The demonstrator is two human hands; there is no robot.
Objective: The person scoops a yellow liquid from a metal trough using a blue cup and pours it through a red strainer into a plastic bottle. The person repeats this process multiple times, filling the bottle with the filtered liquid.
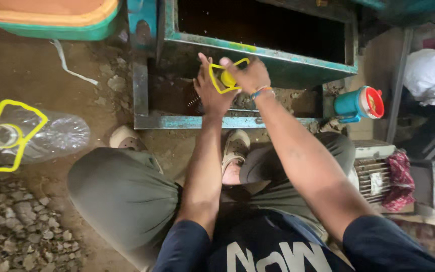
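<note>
I crouch before a teal metal machine frame (237, 122). My left hand (211, 90) and my right hand (248, 74) are together at its base, over dirt. Both hold a small yellow-capped item with a yellow wire handle (226, 76); the right fingers grip the yellow cap, the left hand cups it from the side. What lies under the cap is hidden by my fingers. My right wrist wears coloured bands.
A clear plastic bottle with a yellow handle (23, 136) lies on the dirt floor at left. A teal jug with a red lid (359, 104) stands at right, near a motor with a red cloth (386, 176). Gravel (11, 226) lies lower left.
</note>
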